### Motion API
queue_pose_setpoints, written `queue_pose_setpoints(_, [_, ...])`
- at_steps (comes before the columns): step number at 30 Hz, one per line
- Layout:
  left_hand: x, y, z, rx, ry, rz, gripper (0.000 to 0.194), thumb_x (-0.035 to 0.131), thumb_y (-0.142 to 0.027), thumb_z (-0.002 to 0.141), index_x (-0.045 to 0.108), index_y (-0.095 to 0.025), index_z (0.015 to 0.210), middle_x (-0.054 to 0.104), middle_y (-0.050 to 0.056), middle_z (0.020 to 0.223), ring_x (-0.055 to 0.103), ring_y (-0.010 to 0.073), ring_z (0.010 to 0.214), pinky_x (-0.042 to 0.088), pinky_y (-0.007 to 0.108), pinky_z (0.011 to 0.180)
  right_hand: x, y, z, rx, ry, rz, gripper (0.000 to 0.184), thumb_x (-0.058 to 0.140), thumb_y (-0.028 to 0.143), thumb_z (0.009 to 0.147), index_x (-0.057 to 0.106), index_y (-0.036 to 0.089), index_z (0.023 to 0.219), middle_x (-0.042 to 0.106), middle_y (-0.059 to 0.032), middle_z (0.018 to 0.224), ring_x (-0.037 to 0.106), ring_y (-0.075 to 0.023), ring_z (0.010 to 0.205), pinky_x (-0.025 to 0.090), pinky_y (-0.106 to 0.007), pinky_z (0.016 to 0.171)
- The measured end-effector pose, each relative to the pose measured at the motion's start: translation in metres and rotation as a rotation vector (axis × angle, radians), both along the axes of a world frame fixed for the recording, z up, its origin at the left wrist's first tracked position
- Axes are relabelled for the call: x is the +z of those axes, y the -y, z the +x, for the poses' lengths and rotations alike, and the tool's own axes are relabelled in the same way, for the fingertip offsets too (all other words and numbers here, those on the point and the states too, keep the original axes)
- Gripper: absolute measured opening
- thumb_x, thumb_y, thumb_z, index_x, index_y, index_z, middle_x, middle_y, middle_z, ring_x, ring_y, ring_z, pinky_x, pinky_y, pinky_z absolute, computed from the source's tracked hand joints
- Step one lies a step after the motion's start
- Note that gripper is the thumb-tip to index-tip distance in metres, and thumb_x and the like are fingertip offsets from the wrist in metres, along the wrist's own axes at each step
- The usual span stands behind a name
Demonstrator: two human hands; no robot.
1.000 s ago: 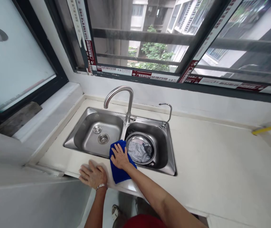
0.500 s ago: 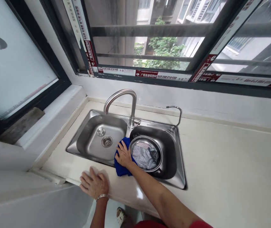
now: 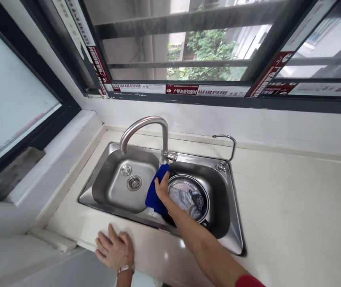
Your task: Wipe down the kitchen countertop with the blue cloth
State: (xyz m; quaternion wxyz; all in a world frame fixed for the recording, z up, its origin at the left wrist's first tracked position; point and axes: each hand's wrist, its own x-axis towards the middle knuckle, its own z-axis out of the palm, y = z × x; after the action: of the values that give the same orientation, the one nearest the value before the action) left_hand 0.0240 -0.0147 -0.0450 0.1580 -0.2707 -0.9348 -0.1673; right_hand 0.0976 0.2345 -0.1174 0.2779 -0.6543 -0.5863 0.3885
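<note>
I have the right hand [image 3: 162, 187] against the blue cloth [image 3: 154, 197], thumb apart, forearm [image 3: 200, 243] slanting in from five o'clock; I cannot tell whether it grips. Deep-hued and creased, the cloth drapes over the sink's [image 3: 233, 239] middle, tap [image 3: 164, 139] at twelve. At seven, the left hand [image 3: 115, 248] lies spread on the worktop [image 3: 296, 215], empty.

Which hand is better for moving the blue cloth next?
Probably the right: the right hand is on the cloth, while the left hand rests on the counter, away from it.
</note>
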Motion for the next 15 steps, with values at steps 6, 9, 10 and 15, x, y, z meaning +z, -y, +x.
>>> queue_pose_setpoints(6, [0.001,-0.001,0.000,0.024,0.046,-0.039,0.058,0.044,-0.033,0.087,0.049,-0.017,0.143,0.040,0.022,0.156,0.033,0.0381,0.147,0.027,0.065,0.116,0.003,-0.069,-0.005,-0.107,0.034,-0.120,0.077,0.026,0.040,0.094,0.014,-0.011,0.151,0.033,-0.0329,0.154,0.021,-0.0341,0.151,0.021,-0.054,0.122])
queue_pose_setpoints(9, [0.002,-0.003,0.000,0.030,0.013,-0.030,0.057,0.041,-0.035,0.090,0.051,-0.016,0.142,0.041,0.022,0.156,0.033,0.0368,0.147,0.026,0.062,0.117,0.007,-0.078,-0.001,-0.119,0.065,-0.178,0.074,0.024,0.037,0.094,0.021,-0.013,0.148,0.039,-0.0367,0.149,0.034,-0.0365,0.145,0.031,-0.054,0.117])
queue_pose_setpoints(10, [0.003,-0.003,0.000,0.031,0.010,-0.031,0.056,0.040,-0.036,0.090,0.051,-0.015,0.142,0.041,0.023,0.155,0.034,0.0368,0.147,0.026,0.061,0.118,0.009,-0.076,0.001,-0.108,0.074,-0.189,0.072,0.023,0.037,0.095,0.024,-0.013,0.147,0.042,-0.0374,0.146,0.039,-0.0368,0.142,0.035,-0.052,0.114])
queue_pose_setpoints(15, [0.005,-0.004,-0.001,0.050,0.084,-0.051,0.058,0.045,-0.034,0.086,0.051,-0.018,0.141,0.044,0.022,0.153,0.035,0.0389,0.145,0.029,0.065,0.113,0.020,-0.031,0.010,0.033,0.090,-0.172,0.062,0.024,0.038,0.096,0.046,-0.006,0.135,0.064,-0.0319,0.118,0.064,-0.0350,0.112,0.049,-0.049,0.096])
